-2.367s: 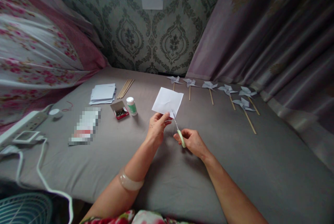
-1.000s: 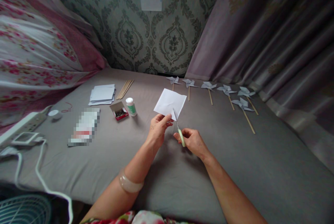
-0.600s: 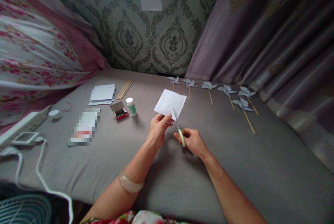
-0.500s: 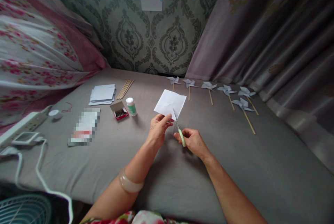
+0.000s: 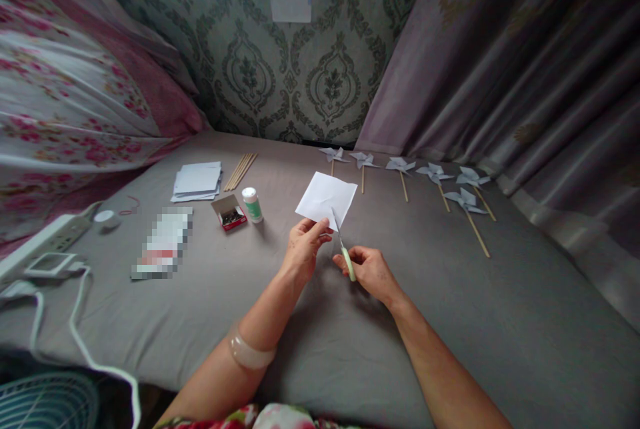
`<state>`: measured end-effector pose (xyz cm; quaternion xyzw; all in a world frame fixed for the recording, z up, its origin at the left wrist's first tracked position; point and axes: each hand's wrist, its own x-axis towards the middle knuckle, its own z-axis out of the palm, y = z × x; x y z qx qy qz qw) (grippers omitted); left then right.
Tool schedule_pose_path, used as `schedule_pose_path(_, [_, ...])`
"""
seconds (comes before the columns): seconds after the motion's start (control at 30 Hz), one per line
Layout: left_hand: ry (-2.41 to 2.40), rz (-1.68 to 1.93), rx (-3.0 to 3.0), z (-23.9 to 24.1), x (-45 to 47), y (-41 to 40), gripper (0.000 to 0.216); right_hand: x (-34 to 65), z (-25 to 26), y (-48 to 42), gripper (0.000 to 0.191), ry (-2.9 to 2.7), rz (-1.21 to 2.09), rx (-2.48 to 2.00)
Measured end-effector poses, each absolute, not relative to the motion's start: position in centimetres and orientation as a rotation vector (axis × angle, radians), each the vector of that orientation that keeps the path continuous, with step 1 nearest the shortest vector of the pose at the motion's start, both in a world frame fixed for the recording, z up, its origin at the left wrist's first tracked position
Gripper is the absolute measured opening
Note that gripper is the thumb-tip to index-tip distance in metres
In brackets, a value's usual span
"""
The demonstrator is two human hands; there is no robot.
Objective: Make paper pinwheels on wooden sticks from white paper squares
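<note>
Here, left hand (image 5: 303, 245) pinching flat, square white paper (image 5: 325, 195), right hand (image 5: 369, 273) gripping slim green-handled scissors (image 5: 349, 265), wrinkled grey cloth (image 5: 195, 312) beneath.

Dim damask wallpaper (image 5: 331, 75) rises behind; a mauve curtain (image 5: 450, 75) hangs right; floral cloth (image 5: 65, 95) drapes left.

The left forearm (image 5: 270, 305) slants up and rightward from the bottom edge, left of centre; its left hand (image 5: 301, 246) sits near mid-frame, thumb above and fingers beneath in a pinch; the right forearm (image 5: 430, 349) slants up and leftward from the lower right; its right hand (image 5: 370, 271), slightly lower, has curled fingers; the hands are near each other, apart.
</note>
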<state>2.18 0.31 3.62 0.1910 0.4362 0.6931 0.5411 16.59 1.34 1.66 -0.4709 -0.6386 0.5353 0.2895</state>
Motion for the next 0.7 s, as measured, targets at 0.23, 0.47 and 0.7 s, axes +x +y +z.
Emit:
schedule_pose_path(0.23, [1.025, 1.648, 0.453, 3.4, 2.2, 0.4, 0.029, 16.5, 1.9, 1.3, 0.047, -1.701, 1.431, -1.273])
schedule_pose_path(0.47, [1.027, 1.648, 0.447, 3.9, 2.2, 0.3, 0.03, 16.5, 1.9, 1.3, 0.048, -1.766, 1.406, -1.293])
schedule_pose_path(0.7, [1.103, 1.746, 0.356, 3.9, 0.9, 0.7, 0.031, 17.8, 2.6, 1.8, 0.045, -1.918, 1.573, -1.161])
